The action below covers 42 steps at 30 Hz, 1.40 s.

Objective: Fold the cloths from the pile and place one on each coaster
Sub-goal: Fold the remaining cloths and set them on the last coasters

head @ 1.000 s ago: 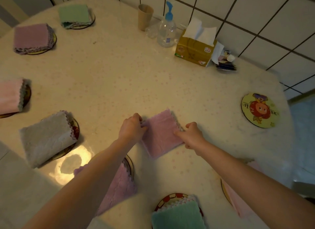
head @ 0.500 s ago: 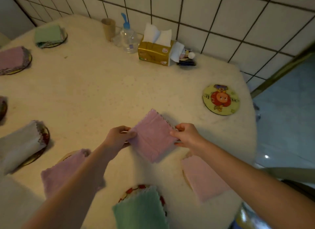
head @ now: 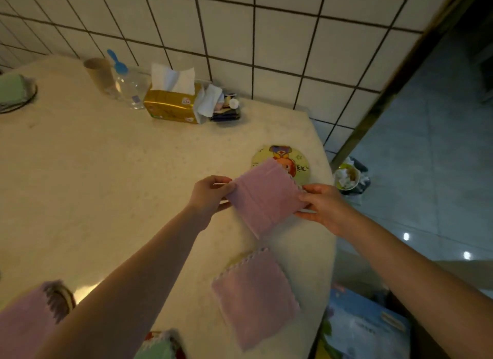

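The person holds a folded pink cloth (head: 266,195) between both hands, above the bench (head: 106,171) and just near of the bare cartoon coaster (head: 296,161) at the far right, whose near-left part the cloth hides. The left hand (head: 209,195) pinches the cloth's left edge with thumb on top and fingers beneath; the right hand (head: 324,206) pinches its right corner the same way, each grip closed on fabric. The cloth looks light, soft and plush, with a scalloped edge; it stays fairly flat only because it is held taut at two opposite sides, and would likely sag or fall open if one side were let go. Holding it by the two edges, close to the fold, seems the best way to keep the layers together while it is lowered flat onto the coaster. It is not fragile and not likely to slip. Another folded pink cloth (head: 256,297) lies nearer on the bench, apparently on a coaster that barely shows. A tissue box (head: 173,105) stands far off by the wall.
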Each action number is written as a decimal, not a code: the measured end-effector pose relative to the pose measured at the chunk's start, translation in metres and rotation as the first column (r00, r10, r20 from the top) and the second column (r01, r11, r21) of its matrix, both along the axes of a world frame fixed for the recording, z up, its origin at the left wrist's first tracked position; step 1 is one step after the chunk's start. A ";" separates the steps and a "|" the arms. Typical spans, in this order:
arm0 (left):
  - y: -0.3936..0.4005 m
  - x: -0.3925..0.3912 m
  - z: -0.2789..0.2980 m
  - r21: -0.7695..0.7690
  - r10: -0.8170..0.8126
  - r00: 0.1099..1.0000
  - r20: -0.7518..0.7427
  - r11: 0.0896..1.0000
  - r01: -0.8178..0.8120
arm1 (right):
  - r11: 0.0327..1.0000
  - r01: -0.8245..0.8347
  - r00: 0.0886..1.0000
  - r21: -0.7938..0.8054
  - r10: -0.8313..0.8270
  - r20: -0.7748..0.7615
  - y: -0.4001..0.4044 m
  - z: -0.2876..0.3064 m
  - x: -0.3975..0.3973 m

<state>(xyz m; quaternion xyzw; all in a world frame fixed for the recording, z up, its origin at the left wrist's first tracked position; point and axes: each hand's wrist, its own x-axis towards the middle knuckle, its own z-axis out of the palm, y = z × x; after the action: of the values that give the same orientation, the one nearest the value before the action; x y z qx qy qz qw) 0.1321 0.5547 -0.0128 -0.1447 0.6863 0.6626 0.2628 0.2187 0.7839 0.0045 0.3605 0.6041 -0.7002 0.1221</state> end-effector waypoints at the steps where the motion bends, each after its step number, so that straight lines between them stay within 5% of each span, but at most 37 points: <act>1: 0.010 -0.011 0.001 -0.006 -0.012 1.000 -0.017 1.000 0.011 | 0.999 0.035 0.999 -0.007 -0.035 -0.012 0.008 -0.001 -0.006; 12: 0.079 -0.094 -0.033 -0.198 -0.110 0.990 -0.090 0.976 0.091 | 0.978 0.166 0.986 0.128 -0.166 -0.014 0.057 -0.040 -0.061; 19: 0.088 -0.101 -0.054 -0.506 -0.250 0.945 -0.212 0.855 0.113 | 0.959 0.134 0.987 0.251 -0.152 0.051 0.067 -0.065 -0.064; 27: 0.052 -0.046 -0.043 -0.458 -0.148 0.982 -0.117 0.886 0.079 | 0.940 0.339 0.936 0.046 -0.342 0.088 0.064 -0.062 -0.057; 34: 0.007 0.056 -0.031 -0.516 -0.580 0.814 -0.028 0.706 0.486 | 0.876 0.398 0.916 -0.273 -0.364 0.167 0.015 -0.049 -0.040; 42: -0.008 0.101 -0.032 -0.706 -0.780 0.624 0.059 0.409 0.578 | 0.914 0.344 0.928 -0.214 -0.297 0.226 0.010 -0.046 -0.061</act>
<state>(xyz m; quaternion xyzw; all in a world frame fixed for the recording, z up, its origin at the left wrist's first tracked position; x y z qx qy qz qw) 0.2331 0.5471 -0.0449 0.1616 0.9005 0.2163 0.3410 0.1578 0.7938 -0.0416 0.5015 0.4293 -0.7436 0.1062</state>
